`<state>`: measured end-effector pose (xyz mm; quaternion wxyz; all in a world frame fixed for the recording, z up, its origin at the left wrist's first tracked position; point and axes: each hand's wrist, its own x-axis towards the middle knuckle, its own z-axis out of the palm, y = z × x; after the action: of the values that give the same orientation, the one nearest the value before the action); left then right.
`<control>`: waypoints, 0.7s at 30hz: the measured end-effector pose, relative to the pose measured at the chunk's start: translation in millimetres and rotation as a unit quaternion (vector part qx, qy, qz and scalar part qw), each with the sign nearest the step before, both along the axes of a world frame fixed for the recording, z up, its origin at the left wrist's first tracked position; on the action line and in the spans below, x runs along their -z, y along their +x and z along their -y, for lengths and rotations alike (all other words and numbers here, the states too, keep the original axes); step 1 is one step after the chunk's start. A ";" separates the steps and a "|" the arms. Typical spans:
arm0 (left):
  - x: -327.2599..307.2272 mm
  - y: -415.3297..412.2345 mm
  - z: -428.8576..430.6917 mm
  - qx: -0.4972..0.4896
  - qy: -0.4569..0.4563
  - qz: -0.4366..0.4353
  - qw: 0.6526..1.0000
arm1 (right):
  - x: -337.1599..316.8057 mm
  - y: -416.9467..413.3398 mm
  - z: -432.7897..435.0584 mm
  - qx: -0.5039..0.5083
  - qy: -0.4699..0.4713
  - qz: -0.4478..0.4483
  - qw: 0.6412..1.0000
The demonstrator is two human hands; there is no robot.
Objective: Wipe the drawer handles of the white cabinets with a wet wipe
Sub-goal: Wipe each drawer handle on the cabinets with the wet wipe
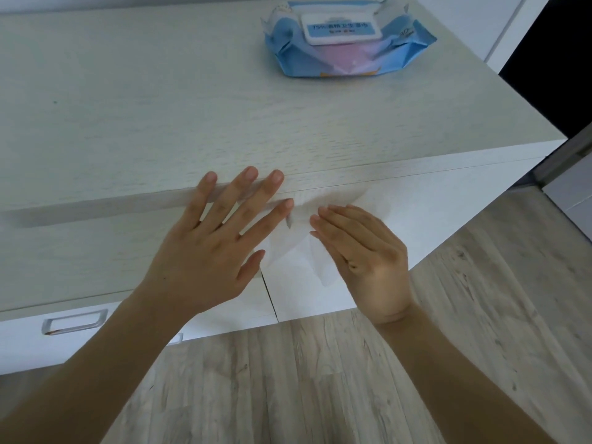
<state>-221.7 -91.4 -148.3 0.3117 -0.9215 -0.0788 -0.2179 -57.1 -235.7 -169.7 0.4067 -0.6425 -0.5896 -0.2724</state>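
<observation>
Surface: you are looking down on a white cabinet [160, 100] with a pale wood-grain top, its front edge running left to right and rising toward the right; grey plank floor [320, 379] lies below.
Wipe: the wet wipe [307, 232] hangs at the front edge, spread flat, its long axis running from upper right down to lower left, top edge along the cabinet lip.
Left hand: your left hand [205, 248] is open, fingers splayed, the fingertips at the lip, index touching the wipe.
Right hand: your right hand [368, 261] is flat and open, fingers together, laid on the wipe.
Handle: a metal drawer handle [74, 321] sits low left, well apart from the wipe.
Pack: the blue wipe pack [346, 40] lies at the top's far right, lid closed.
Room: the top between pack and hands is bare; the cabinet's right corner is near.
</observation>
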 end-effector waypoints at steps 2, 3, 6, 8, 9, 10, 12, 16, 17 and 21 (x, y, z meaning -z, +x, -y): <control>-1.2 -2.0 -3.0 0.004 0.007 0.000 1.000 | -0.9 7.9 6.2 0.011 0.006 0.006 1.000; -2.2 -3.1 -4.9 0.008 0.011 0.000 1.000 | -0.7 9.3 7.6 0.016 0.011 0.010 1.000; -5.2 -5.2 -9.8 0.023 0.020 0.001 1.000 | 1.5 -3.7 -2.8 0.006 0.017 0.002 1.000; -5.9 -5.3 -10.7 0.026 0.026 -0.003 0.999 | 2.5 -16.3 -14.0 -0.016 0.013 -0.006 1.000; -5.8 -5.0 -10.5 0.026 0.029 -0.004 0.999 | 2.6 -17.6 -16.3 -0.024 0.010 -0.007 1.000; -5.5 -5.0 -10.1 0.025 0.030 -0.003 0.999 | 2.7 -15.1 -15.8 -0.029 0.008 -0.008 1.000; -5.5 -5.2 -8.9 0.020 0.026 -0.001 0.999 | 2.6 -2.7 -7.0 -0.025 0.006 -0.011 1.000; -6.9 -6.2 -6.8 0.018 0.019 -0.005 1.000 | 0.3 10.1 4.5 0.003 0.008 0.003 1.000; -7.3 -5.8 -6.5 0.018 0.016 -0.007 1.000 | 0.3 5.2 0.3 0.003 0.010 0.005 1.000; -5.4 -4.7 -5.7 0.014 0.012 -0.010 1.000 | 1.9 -8.4 -11.7 -0.032 -0.006 0.016 0.999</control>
<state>-226.4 -85.7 -142.9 0.3202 -0.9209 -0.0605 -0.2141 -65.5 -224.0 -171.6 0.4019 -0.6217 -0.6175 -0.2657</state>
